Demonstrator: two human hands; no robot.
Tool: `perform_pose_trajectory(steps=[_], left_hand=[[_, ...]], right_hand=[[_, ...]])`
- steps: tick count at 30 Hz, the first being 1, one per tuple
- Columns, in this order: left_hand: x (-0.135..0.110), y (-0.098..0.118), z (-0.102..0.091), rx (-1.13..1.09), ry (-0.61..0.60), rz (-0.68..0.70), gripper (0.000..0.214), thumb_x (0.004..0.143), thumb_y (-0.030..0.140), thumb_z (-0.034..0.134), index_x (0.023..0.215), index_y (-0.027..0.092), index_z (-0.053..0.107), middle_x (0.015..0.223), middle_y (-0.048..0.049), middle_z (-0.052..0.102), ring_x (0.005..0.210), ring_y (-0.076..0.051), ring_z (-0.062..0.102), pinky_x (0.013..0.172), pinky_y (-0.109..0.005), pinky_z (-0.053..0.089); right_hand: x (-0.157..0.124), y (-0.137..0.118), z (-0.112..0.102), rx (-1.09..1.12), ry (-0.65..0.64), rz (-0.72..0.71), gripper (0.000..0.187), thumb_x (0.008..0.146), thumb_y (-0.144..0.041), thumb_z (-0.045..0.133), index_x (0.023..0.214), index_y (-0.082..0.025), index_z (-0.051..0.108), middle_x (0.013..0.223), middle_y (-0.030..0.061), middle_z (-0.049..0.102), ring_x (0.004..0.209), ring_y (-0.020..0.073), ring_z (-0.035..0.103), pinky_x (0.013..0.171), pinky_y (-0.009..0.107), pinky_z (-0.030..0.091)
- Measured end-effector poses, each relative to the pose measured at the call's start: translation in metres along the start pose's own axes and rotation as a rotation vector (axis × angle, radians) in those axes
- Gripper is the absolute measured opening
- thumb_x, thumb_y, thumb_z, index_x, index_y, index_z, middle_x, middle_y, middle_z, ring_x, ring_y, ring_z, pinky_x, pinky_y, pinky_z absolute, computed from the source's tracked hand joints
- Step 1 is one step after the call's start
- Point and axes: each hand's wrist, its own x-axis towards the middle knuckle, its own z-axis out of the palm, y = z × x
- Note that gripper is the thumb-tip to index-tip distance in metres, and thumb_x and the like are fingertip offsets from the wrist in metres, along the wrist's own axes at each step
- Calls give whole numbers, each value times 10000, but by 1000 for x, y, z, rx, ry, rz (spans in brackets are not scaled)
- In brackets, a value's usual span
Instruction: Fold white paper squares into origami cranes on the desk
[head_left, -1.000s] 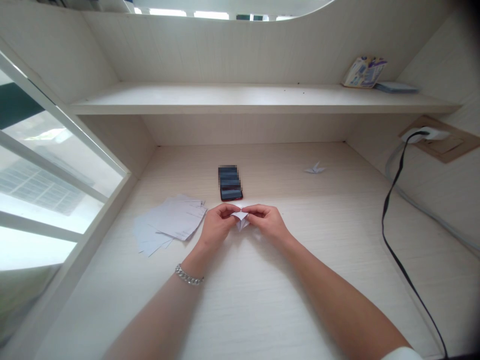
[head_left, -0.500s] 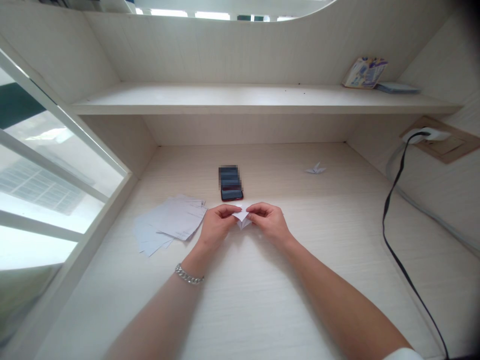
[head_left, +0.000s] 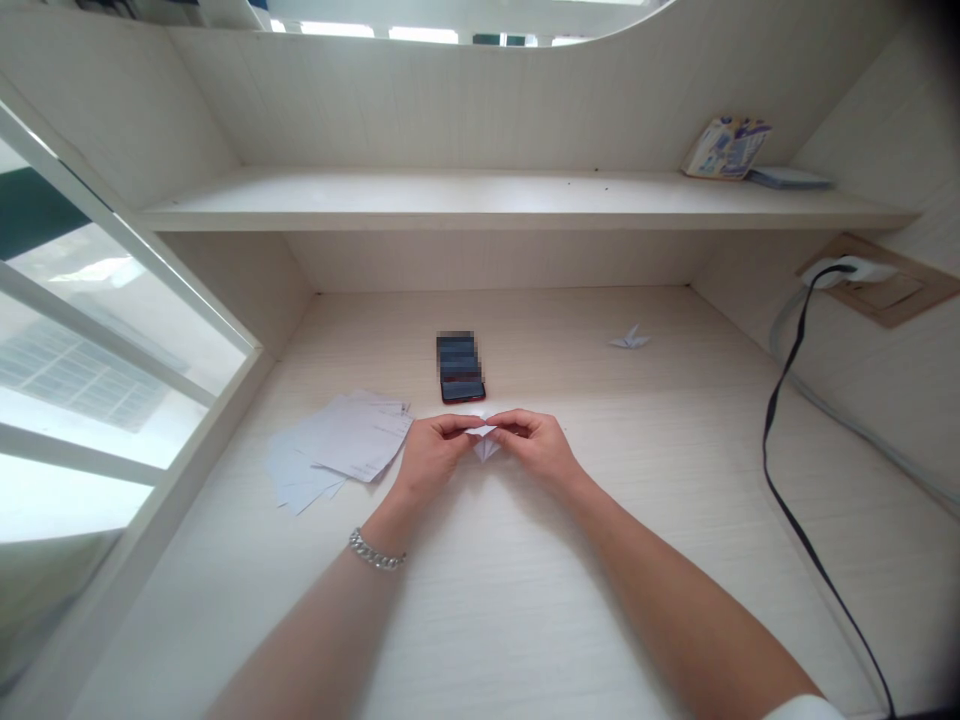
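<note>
A small folded piece of white paper (head_left: pixel 482 440) lies on the pale wooden desk (head_left: pixel 525 600), pinched between both hands. My left hand (head_left: pixel 430 455), with a silver bracelet on its wrist, grips the paper's left side with closed fingers. My right hand (head_left: pixel 534 445) pinches its right side, fingers pressed together. The two hands almost touch above the paper. Much of the fold is hidden by my fingers.
A dark phone (head_left: pixel 460 368) lies just beyond my hands. A loose stack of white sheets (head_left: pixel 337 445) sits to the left. A finished folded paper figure (head_left: pixel 628 339) rests at the back right. A black cable (head_left: pixel 795 440) runs down the right side from a wall socket (head_left: pixel 855 270).
My fingers have drawn closer together over the paper, which now shows flatter and less of it is visible. Arms and other objects have not moved.
</note>
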Motion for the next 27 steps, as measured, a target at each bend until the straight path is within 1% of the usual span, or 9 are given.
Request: perform_pose_trajectory(steps=[2,4,7,9,12,14,16,20,27], left_hand=[[0,0,0,-5,-38,-11,300,660,365,691,867,150,723,883,-97,713,823,-217,636,748,-308,471],[0,-2,0,-29,-66,-40,324,665,388,686,874,142,719,873,-99,711,799,-213,635,725,-302,474],[1,-4,1,-117,-75,-93,324,674,396,682,864,135,709,854,-99,705,772,-204,634,711,-300,484],[1,-4,2,-183,-82,-121,313,669,384,693,848,127,703,844,-98,700,771,-201,633,723,-308,491],[1,-2,3,-317,-120,-151,312,690,371,685,865,114,697,889,-109,691,824,-207,631,778,-332,491],[1,1,4,-453,-143,-179,327,733,386,644,892,104,690,920,-122,685,841,-210,634,803,-357,489],[0,3,4,-538,-162,-205,320,751,372,632,913,100,681,919,-128,682,834,-207,638,812,-375,488],[-2,3,3,-550,-207,-219,283,731,306,669,936,110,670,933,-127,679,838,-210,639,814,-395,489],[-4,3,3,-555,-242,-215,253,752,269,652,934,94,677,954,-138,676,859,-207,627,836,-396,483]], right_hand=[[1,1,0,-7,-11,8,222,710,-341,647,851,-178,699,859,63,695,798,198,627,729,315,479],[1,2,0,9,-5,22,202,717,-334,642,826,-170,687,819,57,687,759,184,618,700,297,473],[2,2,2,45,-8,41,190,735,-334,624,824,-169,659,784,40,667,706,160,598,653,271,459],[2,0,2,28,-21,43,198,749,-345,606,828,-170,652,782,35,660,701,156,589,644,265,449],[1,-4,3,-7,-40,43,216,756,-348,597,864,-173,661,821,41,667,732,163,590,659,268,440],[1,-5,3,12,-22,52,220,751,-352,602,857,-170,666,818,43,670,731,165,589,659,271,436],[2,-4,3,58,11,67,223,743,-365,610,817,-162,664,778,40,665,702,162,583,645,272,432],[3,-3,2,96,40,78,232,727,-370,627,802,-154,663,751,42,662,681,161,579,634,275,433],[0,-8,3,-3,23,51,215,701,-332,656,820,-154,665,791,58,677,714,172,596,629,276,442]])
